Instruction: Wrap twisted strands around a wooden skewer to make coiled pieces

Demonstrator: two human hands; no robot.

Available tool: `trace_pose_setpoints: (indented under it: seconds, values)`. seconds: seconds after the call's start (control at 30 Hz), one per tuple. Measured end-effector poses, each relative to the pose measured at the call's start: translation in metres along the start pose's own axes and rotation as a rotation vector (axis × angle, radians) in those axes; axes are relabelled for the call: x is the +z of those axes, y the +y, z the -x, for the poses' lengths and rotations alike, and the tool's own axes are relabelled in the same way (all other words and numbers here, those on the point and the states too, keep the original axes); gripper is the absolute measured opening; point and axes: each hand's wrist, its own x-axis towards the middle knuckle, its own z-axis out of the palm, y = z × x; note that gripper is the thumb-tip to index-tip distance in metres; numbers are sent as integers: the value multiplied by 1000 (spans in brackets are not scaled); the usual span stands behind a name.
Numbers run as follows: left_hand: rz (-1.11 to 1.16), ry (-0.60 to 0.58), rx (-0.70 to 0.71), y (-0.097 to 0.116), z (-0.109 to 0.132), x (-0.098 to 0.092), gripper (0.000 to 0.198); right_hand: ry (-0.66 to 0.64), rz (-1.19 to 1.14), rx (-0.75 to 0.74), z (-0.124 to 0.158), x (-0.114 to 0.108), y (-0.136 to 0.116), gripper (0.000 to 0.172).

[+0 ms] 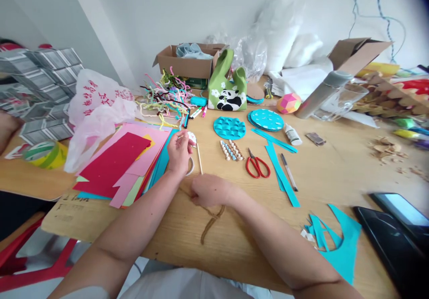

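Observation:
My left hand (179, 155) is closed in a pinch above the table, beside a small white round piece (191, 139) that it partly hides. What its fingertips hold, if anything, I cannot make out. Lower and to the right, my right hand (212, 191) is closed with knuckles up, low over the wood. From under it run brown fuzzy pipe cleaners (210, 228), crossing on the table toward me. A thin wooden stick (199, 158) lies between the hands, and a roll of tape (190, 166) sits by my left wrist.
Red-handled scissors (258, 165), bead rows (231, 150), blue paper strips (283, 174) and a pen (288, 172) lie to the right. Coloured paper sheets (114, 162) are stacked left. Behind stand a panda bag (228, 89), pipe cleaners (170, 91) and a grey flask (323, 94).

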Motion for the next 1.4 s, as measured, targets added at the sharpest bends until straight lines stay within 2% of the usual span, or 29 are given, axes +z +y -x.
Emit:
trace_pose_setpoints:
  seconds: [0.1,0.17,0.27,0.3,0.37,0.4,0.47,0.63,0.77,0.87,0.97,1.03,1.1,1.23,1.4]
  values:
    - [8,89,119,0,-3,-2,33,142,-63,73,6,-12,22,17]
    - [-13,155,200,-1,-5,-4,31,283,-174,141,11,-20,35,15]
    - [-50,182,245,-4,-5,-3,30,508,-337,233,16,-29,47,15]
    - [-58,126,218,-6,-4,-2,30,563,-378,245,16,-30,49,15]
    - [-67,-65,95,-10,0,0,31,616,-435,239,15,-29,51,14]
    - [-64,-152,46,-12,1,1,29,617,-450,225,14,-28,52,13]
    - [-33,-225,-26,-14,3,2,27,605,-451,195,12,-25,53,12]
    - [140,-157,-207,-9,0,1,34,608,-426,173,9,-21,57,10]
    - [216,-257,-285,-4,1,3,42,672,-448,226,10,-24,58,13]
    - [189,-261,-310,-5,2,3,36,603,-510,238,7,-23,60,24]
    - [213,-121,-301,-6,-5,-1,36,489,-472,338,-1,-16,61,38]
    - [236,-38,-280,-4,-11,-5,36,456,-390,407,-8,-9,58,35]
    - [231,-5,-263,-2,-14,-8,34,440,-316,452,-13,-2,54,28]
    - [194,-56,-284,0,-11,-5,34,410,-191,495,-16,8,46,25]
    - [129,-166,-326,0,1,2,37,383,-132,510,-14,5,49,23]
